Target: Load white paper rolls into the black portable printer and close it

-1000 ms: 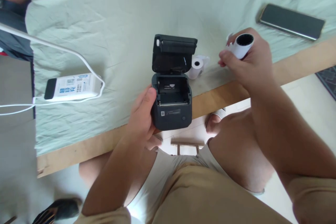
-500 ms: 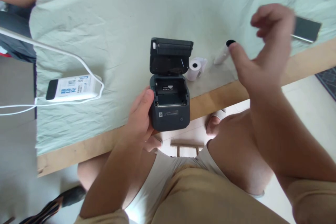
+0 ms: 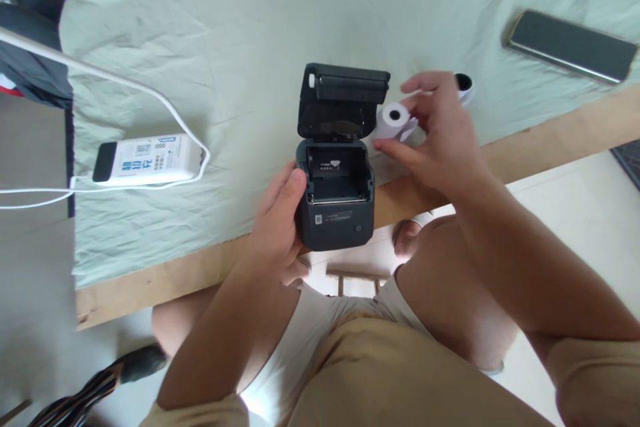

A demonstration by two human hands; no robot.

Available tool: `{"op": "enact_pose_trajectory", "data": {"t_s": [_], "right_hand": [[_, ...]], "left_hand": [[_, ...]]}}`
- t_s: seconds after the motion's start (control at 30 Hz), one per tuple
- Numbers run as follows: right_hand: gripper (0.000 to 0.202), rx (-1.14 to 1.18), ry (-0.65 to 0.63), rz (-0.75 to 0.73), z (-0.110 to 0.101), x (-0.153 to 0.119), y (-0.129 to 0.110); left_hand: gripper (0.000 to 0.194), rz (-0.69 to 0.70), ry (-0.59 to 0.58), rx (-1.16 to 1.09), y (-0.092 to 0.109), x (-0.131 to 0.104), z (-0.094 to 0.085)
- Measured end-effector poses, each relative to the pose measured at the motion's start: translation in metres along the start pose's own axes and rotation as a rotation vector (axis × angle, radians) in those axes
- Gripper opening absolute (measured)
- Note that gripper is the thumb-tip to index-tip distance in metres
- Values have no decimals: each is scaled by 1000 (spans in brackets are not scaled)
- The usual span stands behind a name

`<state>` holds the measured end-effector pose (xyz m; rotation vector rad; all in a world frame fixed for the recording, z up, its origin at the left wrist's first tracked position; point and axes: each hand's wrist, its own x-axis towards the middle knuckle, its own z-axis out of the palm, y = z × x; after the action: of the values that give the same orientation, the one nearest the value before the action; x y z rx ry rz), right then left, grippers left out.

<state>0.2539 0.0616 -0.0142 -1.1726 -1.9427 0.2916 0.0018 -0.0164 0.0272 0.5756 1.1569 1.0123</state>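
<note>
Green cloth (image 3: 250,20) ahead, my left hand (image 3: 280,213) clasps the printer (image 3: 337,223); my right hand (image 3: 443,130) curves round a roll (image 3: 387,121), grip unclear.

From my remote post I am seeing a plain tan top (image 3: 370,373) lying in broad, soft folds, its short sleeves (image 3: 595,361) of matching cloth ending in loose, wide hems. Off-white shorts (image 3: 280,343) are creasing at the centre; a pale footwear band (image 3: 423,217) is showing at one foot (image 3: 407,240).

Blue Chinese characters (image 3: 137,163) on power bank (image 3: 147,159)
</note>
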Motion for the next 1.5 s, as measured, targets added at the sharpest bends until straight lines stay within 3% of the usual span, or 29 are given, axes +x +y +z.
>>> {"op": "enact_pose_trajectory", "data": {"t_s": [0.07, 0.17, 0.23, 0.33, 0.47, 0.57, 0.73, 0.83, 1.0, 1.2, 1.33, 1.5], "right_hand": [[43, 37, 143, -6, -6, 0, -18], [31, 38, 277, -166, -16, 1, -52], [31, 31, 209, -251, -18, 1, -73], [29, 2, 58, -244, -10, -1, -88], [13, 39, -35, -187, 7, -3, -82], [14, 66, -71, -154, 12, -3, -76], [11, 73, -59, -128, 9, -2, -81], [18, 105, 12, -163, 6, -2, -86], [18, -74, 7, -99, 5, -2, -86], [17, -50, -25, -169, 10, -2, -79], [21, -7, -6, -250, 6, -5, -88], [17, 82, -62, -449, 7, -9, -89]], "left_hand": [[55, 2, 25, 17, 2, -1, 1], [57, 2, -14, 51, 6, -2, 5], [54, 3, -6, 57, 8, -3, 8], [53, 39, 63, 37, 9, -4, 11], [47, 61, 108, 50, 8, -4, 12], [43, 59, 103, 65, 9, -4, 11], [47, 33, 93, 102, 8, -5, 9], [47, 44, 67, 49, 5, -6, 8], [47, 4, 55, 41, 5, -8, 8], [47, 10, 67, 73, 6, -5, 7], [43, 117, 17, 40, 3, -3, 7], [73, 135, -88, 16, 3, -6, 4]]}}
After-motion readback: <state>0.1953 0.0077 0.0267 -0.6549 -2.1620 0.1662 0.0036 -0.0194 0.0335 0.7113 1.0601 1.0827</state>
